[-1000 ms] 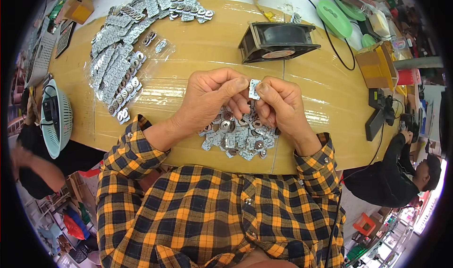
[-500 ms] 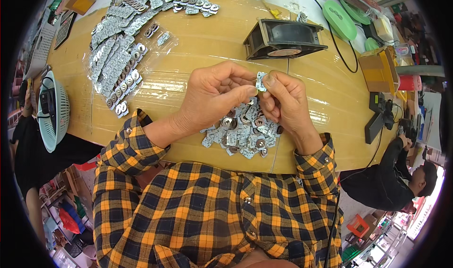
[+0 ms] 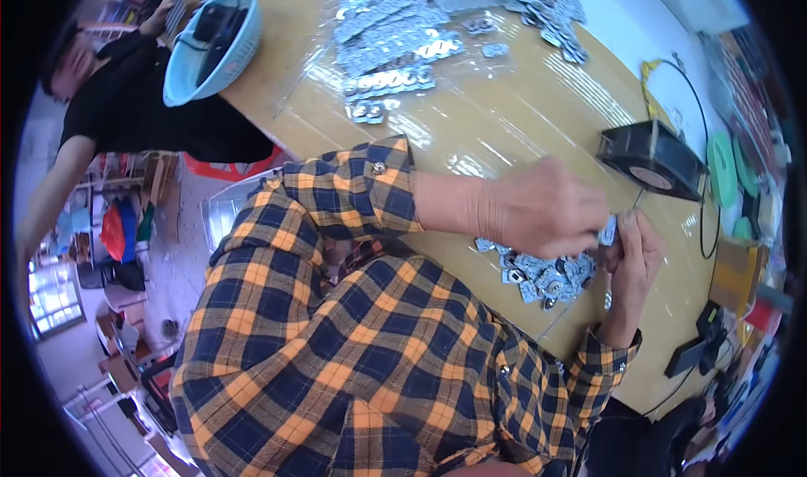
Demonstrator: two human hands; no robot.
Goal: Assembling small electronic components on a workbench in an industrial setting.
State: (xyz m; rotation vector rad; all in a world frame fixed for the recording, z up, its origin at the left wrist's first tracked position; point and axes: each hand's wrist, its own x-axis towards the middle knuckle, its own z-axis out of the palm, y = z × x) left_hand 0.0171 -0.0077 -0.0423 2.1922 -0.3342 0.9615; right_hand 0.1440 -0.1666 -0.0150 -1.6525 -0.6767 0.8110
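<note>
Left hand and right hand pinched together on small metal piece, piece mostly hidden by fingers, loose pile beneath partly covered.

We see only a few things of this kind. Along the far edge of the wooden table, silvery foil blister strips lie overlapping in rows, each a short rectangle with round pockets; they spread from the far left part towards the far right corner. A smaller loose heap of cut silver blister pieces lies near the table's near edge, just under the hands, and the left hand and right hand pinch one small silver piece between them above that heap. We can make out no labels, signs or screens.
</note>
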